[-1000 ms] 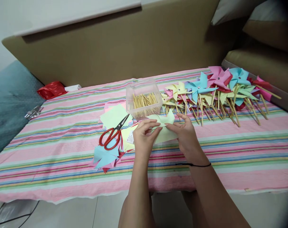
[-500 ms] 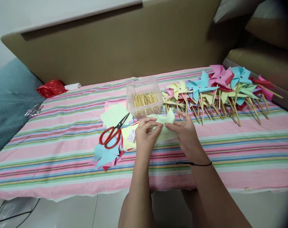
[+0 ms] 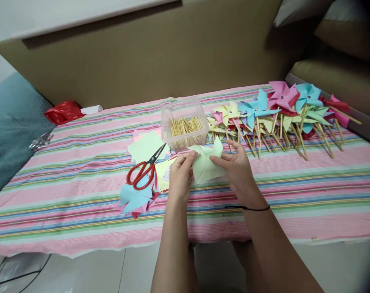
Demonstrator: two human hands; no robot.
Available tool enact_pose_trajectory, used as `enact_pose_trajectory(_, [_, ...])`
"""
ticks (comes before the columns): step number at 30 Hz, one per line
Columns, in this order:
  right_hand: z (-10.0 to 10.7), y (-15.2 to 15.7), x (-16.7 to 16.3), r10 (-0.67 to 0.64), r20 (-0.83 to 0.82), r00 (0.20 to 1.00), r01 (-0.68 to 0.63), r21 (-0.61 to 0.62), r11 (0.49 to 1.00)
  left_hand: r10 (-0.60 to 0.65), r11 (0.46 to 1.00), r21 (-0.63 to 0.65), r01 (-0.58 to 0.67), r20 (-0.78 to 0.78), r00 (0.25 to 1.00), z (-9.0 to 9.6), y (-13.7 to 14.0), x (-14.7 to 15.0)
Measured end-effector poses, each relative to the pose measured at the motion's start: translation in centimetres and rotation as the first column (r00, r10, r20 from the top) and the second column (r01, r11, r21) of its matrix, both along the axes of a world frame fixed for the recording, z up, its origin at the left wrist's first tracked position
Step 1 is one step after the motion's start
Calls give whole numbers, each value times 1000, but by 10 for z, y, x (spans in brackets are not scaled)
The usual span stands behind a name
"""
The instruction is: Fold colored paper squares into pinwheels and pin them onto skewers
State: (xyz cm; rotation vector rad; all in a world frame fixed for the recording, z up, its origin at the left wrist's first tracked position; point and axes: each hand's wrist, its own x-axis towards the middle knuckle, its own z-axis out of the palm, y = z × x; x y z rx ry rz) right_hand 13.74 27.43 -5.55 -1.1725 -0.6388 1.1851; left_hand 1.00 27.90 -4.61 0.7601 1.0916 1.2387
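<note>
Between my hands is a pale green paper square [image 3: 207,165] with slits cut in it and a corner standing up at the top. My left hand [image 3: 181,173] pinches its left edge between thumb and fingers. On the other side, my right hand [image 3: 236,167] grips the paper, thumb on the front and fingers behind it. Red-handled scissors [image 3: 145,167] lie left of my hands, over paper sheets. Under and around them are a pale green sheet stack [image 3: 145,147], a yellow sheet [image 3: 163,173] with a small white packet, and cut blue paper [image 3: 136,197].
A clear plastic box [image 3: 185,126] of short wooden sticks stands just beyond my hands. Finished paper pinwheels [image 3: 282,97] on sticks are heaped to the right. At the far left lie a red plastic bag [image 3: 64,112] and a shiny clear packet [image 3: 40,141], on a striped cloth [image 3: 81,171].
My left thumb and fingers have shifted from the paper's middle to its left edge, uncovering more of the sheet and a slit. My right hand keeps its hold.
</note>
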Motion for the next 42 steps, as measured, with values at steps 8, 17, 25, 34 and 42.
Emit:
enact_pose_trajectory(8, [1,-1,0,-14,5,1000,14,-21,1000,5,996,90,3,-92,996,3,-1,1])
enact_pose_trajectory(17, [1,-1,2,76,16,997,-75,-18,997,-18,1000,-4,18,-62,998,-1,-1,-1])
enact_pose_trajectory(25, [-2,-2,5,129,13,992,-129,-10,992,-33,997,-66,32,-9,999,-2,-1,-2])
enact_pose_trajectory(34, [-4,-2,7,155,2,988,-155,-23,988,-45,996,-77,42,-38,998,-4,-1,-2])
enact_pose_trajectory(42, [-4,-2,9,167,13,986,-166,-57,984,-71,997,-42,68,-65,995,-3,-2,-4])
